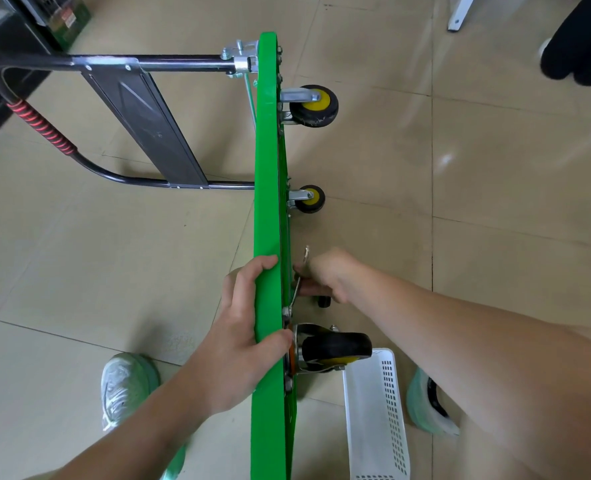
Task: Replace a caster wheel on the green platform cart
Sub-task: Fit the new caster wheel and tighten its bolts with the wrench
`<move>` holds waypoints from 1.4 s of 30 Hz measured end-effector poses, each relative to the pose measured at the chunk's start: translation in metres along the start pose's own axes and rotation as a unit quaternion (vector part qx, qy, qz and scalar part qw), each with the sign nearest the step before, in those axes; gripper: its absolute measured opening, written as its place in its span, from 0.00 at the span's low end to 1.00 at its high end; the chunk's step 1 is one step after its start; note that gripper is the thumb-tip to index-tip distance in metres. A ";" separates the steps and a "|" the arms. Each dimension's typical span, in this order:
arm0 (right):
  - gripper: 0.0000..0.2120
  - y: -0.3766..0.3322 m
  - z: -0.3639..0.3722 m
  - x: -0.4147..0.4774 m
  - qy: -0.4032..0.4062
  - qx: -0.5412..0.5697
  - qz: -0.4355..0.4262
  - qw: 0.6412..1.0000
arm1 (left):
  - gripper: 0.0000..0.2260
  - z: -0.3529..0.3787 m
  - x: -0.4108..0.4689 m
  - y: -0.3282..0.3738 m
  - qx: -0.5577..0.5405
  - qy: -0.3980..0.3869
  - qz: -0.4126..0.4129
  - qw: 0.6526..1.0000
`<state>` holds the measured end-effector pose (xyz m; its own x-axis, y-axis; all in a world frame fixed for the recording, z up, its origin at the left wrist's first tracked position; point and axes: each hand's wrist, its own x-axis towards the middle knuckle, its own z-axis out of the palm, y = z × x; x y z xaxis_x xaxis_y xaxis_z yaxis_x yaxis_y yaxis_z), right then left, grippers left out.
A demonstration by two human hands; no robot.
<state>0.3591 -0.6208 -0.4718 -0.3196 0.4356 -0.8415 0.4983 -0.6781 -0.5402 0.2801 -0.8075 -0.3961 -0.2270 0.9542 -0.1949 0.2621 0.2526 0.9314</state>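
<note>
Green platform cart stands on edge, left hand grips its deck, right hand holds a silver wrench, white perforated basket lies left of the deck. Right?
Not quite: the head view shows the white perforated plastic basket lying right of the green cart deck, on its wheel side. The rest holds.

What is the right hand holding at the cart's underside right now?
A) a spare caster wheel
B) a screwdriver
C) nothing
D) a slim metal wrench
D: the right hand grips a slim metal wrench whose lower end reaches the mounting hardware just above the black caster wheel, while the left hand holds the green platform cart by its deck edge.
</note>
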 end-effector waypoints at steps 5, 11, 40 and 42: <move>0.05 -0.010 -0.003 -0.003 -0.013 0.021 -0.009 1.000 | 0.35 -0.001 0.000 0.000 0.013 -0.001 0.003 1.000; 0.03 -0.014 -0.010 -0.017 0.005 0.041 -0.061 0.997 | 0.35 0.001 0.000 0.001 0.016 0.004 0.000 1.000; 0.09 -0.002 -0.009 -0.064 -0.043 -0.065 -0.370 0.926 | 0.33 0.004 0.002 -0.002 0.010 0.015 0.011 1.000; 0.10 -0.001 -0.008 -0.062 -0.046 -0.057 -0.360 0.930 | 0.33 0.003 0.002 -0.002 0.013 0.014 0.012 1.000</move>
<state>0.3846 -0.6428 -0.4197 -0.6690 0.6961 -0.2607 0.2086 -0.1609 -0.9647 0.2825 -0.8055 -0.3992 -0.2455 0.9555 -0.1635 0.2918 0.2337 0.9275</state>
